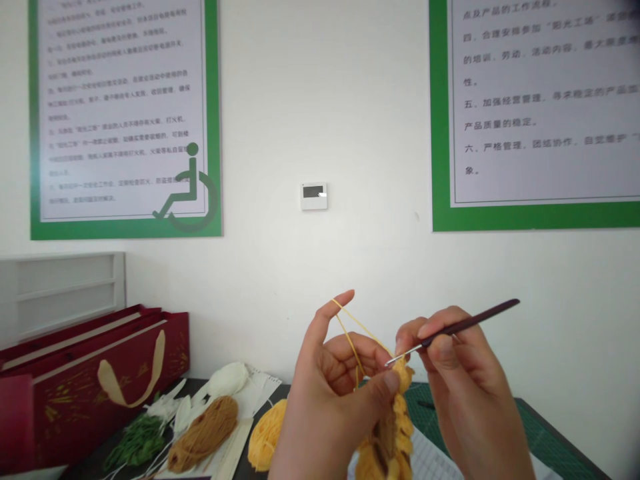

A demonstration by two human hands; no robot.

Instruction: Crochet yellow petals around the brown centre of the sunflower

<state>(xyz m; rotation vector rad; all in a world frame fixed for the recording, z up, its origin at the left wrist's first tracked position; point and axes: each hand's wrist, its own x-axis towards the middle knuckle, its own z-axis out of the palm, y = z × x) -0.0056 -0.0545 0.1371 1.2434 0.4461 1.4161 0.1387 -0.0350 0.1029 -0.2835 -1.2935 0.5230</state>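
Observation:
My left hand (330, 400) pinches the upper edge of a yellow crochet piece (403, 427) between thumb and fingers. Its index finger is raised, with a strand of yellow yarn (367, 328) looped over the tip and running down to the work. In my right hand (465, 380) is a crochet hook (470, 325) with a dark handle and a silver shaft. The hook's metal tip lies at the top of the piece, close to my left thumb. Part of the crochet piece is hidden behind my left hand.
Left of my hands lie a yellow yarn ball (267, 433), a brown skein (205, 433), green yarn (135, 440) and white yarn (227, 380). Red gift bags (110, 393) stand at the far left. A green cutting mat (545, 433) and printed paper (430, 457) lie beneath my hands.

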